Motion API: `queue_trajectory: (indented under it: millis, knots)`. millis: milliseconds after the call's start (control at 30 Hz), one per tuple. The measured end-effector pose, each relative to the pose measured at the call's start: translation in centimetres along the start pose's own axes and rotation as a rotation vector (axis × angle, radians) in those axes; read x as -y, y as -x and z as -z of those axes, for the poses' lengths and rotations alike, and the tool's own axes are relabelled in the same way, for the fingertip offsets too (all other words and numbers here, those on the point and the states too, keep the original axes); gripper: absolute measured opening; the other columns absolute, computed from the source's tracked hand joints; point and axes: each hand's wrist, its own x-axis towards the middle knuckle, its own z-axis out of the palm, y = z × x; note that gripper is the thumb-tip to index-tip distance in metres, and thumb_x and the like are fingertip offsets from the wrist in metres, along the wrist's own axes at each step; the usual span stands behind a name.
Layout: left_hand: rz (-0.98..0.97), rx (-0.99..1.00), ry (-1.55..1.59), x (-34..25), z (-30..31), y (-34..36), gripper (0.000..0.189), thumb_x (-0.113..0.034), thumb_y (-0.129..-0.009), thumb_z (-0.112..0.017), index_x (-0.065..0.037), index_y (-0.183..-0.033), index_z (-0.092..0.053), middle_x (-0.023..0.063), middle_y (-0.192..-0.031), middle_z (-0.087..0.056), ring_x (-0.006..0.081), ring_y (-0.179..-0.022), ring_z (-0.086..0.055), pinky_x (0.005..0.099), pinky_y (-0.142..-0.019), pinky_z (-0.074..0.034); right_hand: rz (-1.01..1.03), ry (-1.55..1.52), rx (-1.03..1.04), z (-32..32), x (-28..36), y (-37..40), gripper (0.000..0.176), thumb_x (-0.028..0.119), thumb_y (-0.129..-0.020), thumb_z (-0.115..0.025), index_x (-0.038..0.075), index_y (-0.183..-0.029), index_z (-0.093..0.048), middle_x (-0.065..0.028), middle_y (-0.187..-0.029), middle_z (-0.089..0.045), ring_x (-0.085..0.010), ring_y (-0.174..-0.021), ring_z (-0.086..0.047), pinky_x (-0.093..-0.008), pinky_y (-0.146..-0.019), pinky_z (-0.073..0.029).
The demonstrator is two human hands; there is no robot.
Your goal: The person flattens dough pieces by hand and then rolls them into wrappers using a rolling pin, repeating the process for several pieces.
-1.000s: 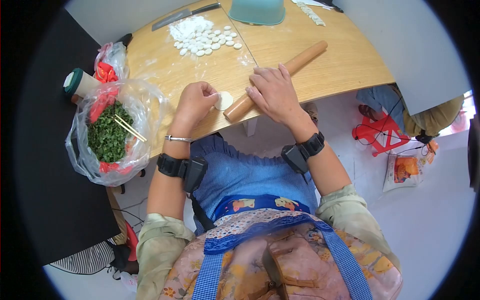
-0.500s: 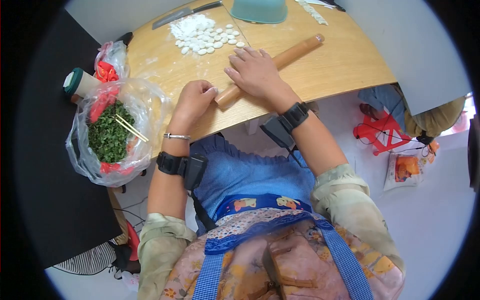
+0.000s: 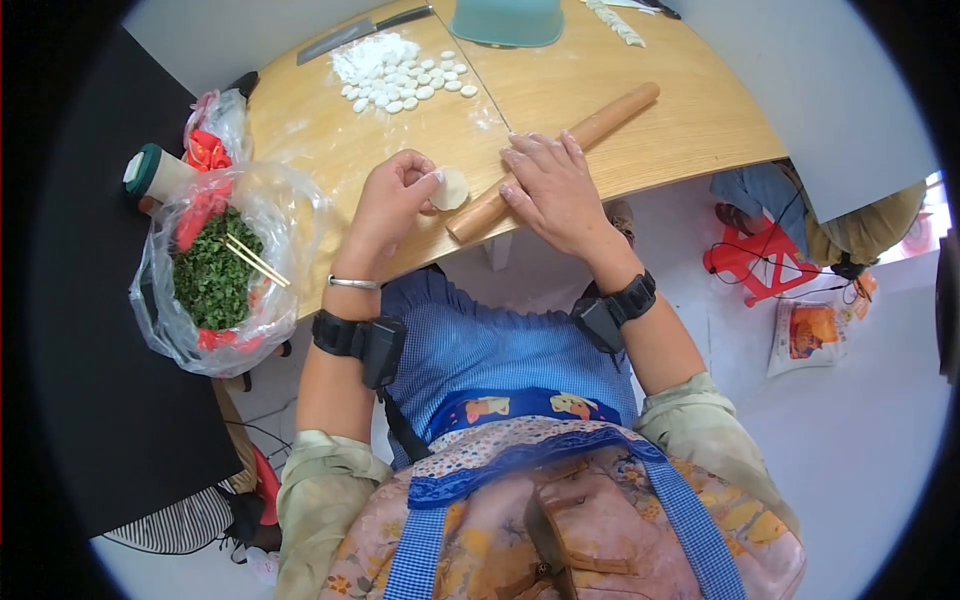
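My left hand (image 3: 398, 192) is closed, pinching the edge of a round, thin dumpling wrapper (image 3: 453, 188) between thumb and fingertips. The wrapper lies at the near side of the wooden table, close to the near end of a wooden rolling pin (image 3: 612, 116). Across the pin's lower half lies my right hand (image 3: 556, 188), its palm over the wood and its fingers stretched out past it. The pin slants from the near edge up to the right. Farther back, several small flattened dough pieces (image 3: 409, 88) sit beside a heap of white flour (image 3: 375, 56).
A cleaver (image 3: 340, 40) and a teal basin (image 3: 507, 24) are at the table's far side. On the left stand a plastic bag of chopped greens (image 3: 208, 280) with chopsticks (image 3: 256, 260) and a green-lidded cup (image 3: 160, 172). A red stool (image 3: 752, 268) is at right.
A round wrapper now shows in my left hand's pinch. My right hand has shifted right and nearer me. The rolling pin's near end has moved slightly right and toward me.
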Motion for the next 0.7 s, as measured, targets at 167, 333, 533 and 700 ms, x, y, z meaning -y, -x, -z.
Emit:
queue_trajectory:
  millis: [167,333,533,700]
  knots:
    - [0.013,0.101,-0.048,-0.5,0.9,-0.3,0.010,-0.012,-0.096,-0.065,-0.002,-0.100,-0.063,-0.0004,-0.084,-0.063,0.0068,-0.076,-0.058,0.0218,-0.067,-0.047,0.003,-0.002,0.004,-0.3,0.0,-0.5,0.046,0.040,-0.100,-0.051,0.005,-0.128,-0.062,-0.0142,-0.141,-0.056,-0.0309,-0.137,-0.046,-0.0551,-0.121,-0.022]
    - [-0.148,0.115,-0.489,0.1,1.7,-1.3,0.017,-0.015,-0.097,-0.063,0.000,-0.101,-0.066,0.0031,-0.086,-0.066,0.0106,-0.075,-0.060,0.0240,-0.068,-0.049,0.018,-0.005,-0.012,-0.3,-0.1,-1.2,0.047,0.042,-0.100,-0.051,0.005,-0.125,-0.064,-0.0155,-0.140,-0.058,-0.0318,-0.135,-0.049,-0.0563,-0.119,-0.026]
    - [-0.144,-0.053,-0.468,0.8,1.7,-1.7,0.035,-0.026,-0.101,-0.053,0.006,-0.099,-0.066,0.0203,-0.091,-0.071,0.0330,-0.079,-0.066,0.0396,-0.075,-0.052,0.020,0.108,-0.009,-2.3,0.9,-5.0,0.050,0.047,-0.101,-0.049,0.005,-0.120,-0.068,-0.0168,-0.132,-0.063,-0.0318,-0.131,-0.053,-0.0600,-0.110,-0.035]
    - [-0.075,-0.050,-0.346,0.5,1.8,-1.1,0.034,-0.027,-0.106,-0.049,0.002,-0.100,-0.065,0.0034,-0.081,-0.061,0.0112,-0.068,-0.057,0.0260,-0.063,-0.050,-0.050,0.027,0.132,-3.2,1.2,-8.5,0.050,0.048,-0.101,-0.047,0.005,-0.106,-0.072,-0.0151,-0.117,-0.067,-0.0304,-0.122,-0.057,-0.0625,-0.102,-0.041]
